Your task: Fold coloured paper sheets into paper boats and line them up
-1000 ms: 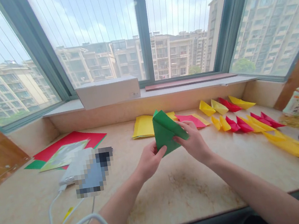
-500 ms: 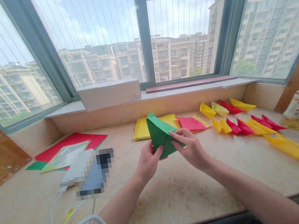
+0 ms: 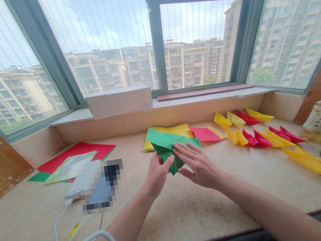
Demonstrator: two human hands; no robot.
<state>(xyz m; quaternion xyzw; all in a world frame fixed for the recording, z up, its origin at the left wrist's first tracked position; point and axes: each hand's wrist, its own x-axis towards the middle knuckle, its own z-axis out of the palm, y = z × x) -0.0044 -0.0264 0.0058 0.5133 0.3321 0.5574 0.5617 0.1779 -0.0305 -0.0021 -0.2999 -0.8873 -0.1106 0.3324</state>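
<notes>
The green paper (image 3: 167, 143) has just gone from a steep, upright fold to a flatter, wider shape, with one long point now reaching toward the far left. We hold it low over the middle of the tabletop (image 3: 210, 213), nearer the far edge than the near one, and it overlaps the yellow sheets (image 3: 180, 131) behind it from our view. Our left hand (image 3: 157, 174) is closed narrowly on the paper's lower left side, its fingers (image 3: 167, 163) curled against it. Our right hand (image 3: 198, 167) has opened out, its fingers (image 3: 183, 149) spread wide and lying flat on top of the fold. Just right of the paper lies a pink sheet (image 3: 204, 134), and folded paper boats (image 3: 246, 117) stand in rows further right. A power bank (image 3: 82, 180) and its white cable (image 3: 55, 233) lie to our left.
</notes>
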